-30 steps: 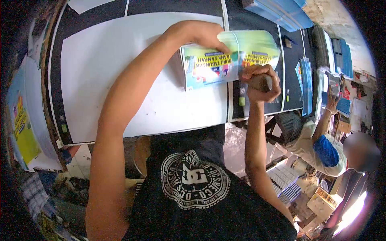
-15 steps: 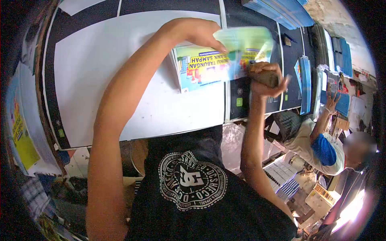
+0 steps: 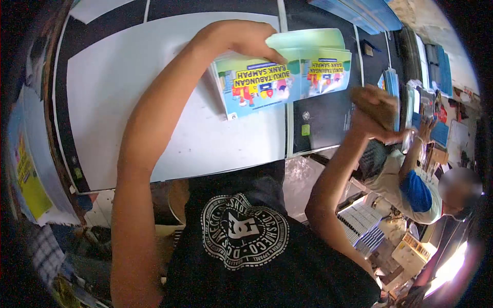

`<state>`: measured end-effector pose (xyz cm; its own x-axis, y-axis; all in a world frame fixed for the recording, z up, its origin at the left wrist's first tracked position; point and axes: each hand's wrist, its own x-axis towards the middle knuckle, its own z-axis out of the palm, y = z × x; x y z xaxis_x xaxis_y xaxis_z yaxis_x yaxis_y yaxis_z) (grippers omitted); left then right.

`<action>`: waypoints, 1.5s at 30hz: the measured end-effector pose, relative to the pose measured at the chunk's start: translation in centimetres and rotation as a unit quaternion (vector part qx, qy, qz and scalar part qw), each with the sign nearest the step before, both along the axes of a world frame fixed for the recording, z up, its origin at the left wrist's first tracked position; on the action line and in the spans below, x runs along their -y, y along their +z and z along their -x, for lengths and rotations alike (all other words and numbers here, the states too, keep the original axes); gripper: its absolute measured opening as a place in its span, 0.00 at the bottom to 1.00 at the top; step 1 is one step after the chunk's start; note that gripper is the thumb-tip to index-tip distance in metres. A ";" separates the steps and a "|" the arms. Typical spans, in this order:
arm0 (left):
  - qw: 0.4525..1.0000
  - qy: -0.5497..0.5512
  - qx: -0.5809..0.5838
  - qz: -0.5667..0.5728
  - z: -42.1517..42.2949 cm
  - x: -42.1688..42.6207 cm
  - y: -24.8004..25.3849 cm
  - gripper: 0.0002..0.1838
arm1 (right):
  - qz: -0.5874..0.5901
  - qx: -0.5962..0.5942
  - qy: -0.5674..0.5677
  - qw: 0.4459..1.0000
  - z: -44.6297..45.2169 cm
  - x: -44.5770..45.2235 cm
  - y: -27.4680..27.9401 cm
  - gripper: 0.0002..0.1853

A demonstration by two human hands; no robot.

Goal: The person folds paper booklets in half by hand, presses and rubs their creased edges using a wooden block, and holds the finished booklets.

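Note:
My left hand (image 3: 254, 41) reaches over the far edge of a stack of printed booklets (image 3: 262, 90), its thumb on the top cover and its other fingers largely hidden. The covers are blue, green and yellow, with lettering upside down to me. A pale green leaf stands up along the far side. To the right of the stack, my right hand (image 3: 372, 120) is raised clear of the paper. Its fingers close around a brown block (image 3: 380, 105), blurred by motion, whose material I cannot make out.
A white sheet (image 3: 128, 102) covers much of the black-topped table (image 3: 328, 123). Blue booklet stacks (image 3: 359, 15) line the back right, and another printed pile (image 3: 31, 174) stands at far left. At right, a co-worker (image 3: 416, 190) in a white-and-blue shirt reaches toward a shelf.
My right hand has moved right, off the booklets, with the brown block. The leaf blurred half a second ago now shows sharply. The left hand and stack have shifted slightly left.

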<state>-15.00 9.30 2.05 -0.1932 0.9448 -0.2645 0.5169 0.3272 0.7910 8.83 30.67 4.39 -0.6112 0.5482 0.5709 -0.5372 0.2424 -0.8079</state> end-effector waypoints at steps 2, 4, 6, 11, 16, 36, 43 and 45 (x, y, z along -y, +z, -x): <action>1.000 -0.004 0.014 -0.014 0.3 -0.5 -1.3 0.35 | 0.053 0.065 -0.033 0.996 1.3 -0.1 -5.2 0.45; 0.999 0.002 0.032 -0.012 0.8 -0.6 -1.0 0.34 | 0.173 0.039 0.027 0.984 2.6 0.2 -6.5 0.41; 0.998 -0.022 0.049 -0.013 0.8 -0.8 -1.2 0.33 | 0.199 0.035 0.045 0.978 2.3 0.4 -6.2 0.39; 0.999 0.008 0.043 -0.013 0.2 -0.4 -0.6 0.33 | 0.057 0.085 -0.017 0.995 0.9 -2.3 -3.4 0.42; 1.000 -0.007 0.014 -0.001 0.6 -0.6 -0.9 0.33 | -0.140 0.080 -0.170 0.972 -0.1 -3.5 -4.3 0.44; 0.997 0.050 0.059 0.016 -0.2 -0.8 -1.0 0.30 | 0.233 0.098 -0.047 0.966 1.2 -5.3 -6.9 0.37; 0.996 0.023 0.086 -0.013 0.3 -0.2 -1.5 0.28 | 0.189 0.089 -0.053 0.977 0.2 -5.5 -5.5 0.39; 0.996 0.038 0.087 -0.001 0.4 -0.1 -1.5 0.28 | 0.168 0.032 -0.011 0.985 -0.7 -6.0 -3.8 0.41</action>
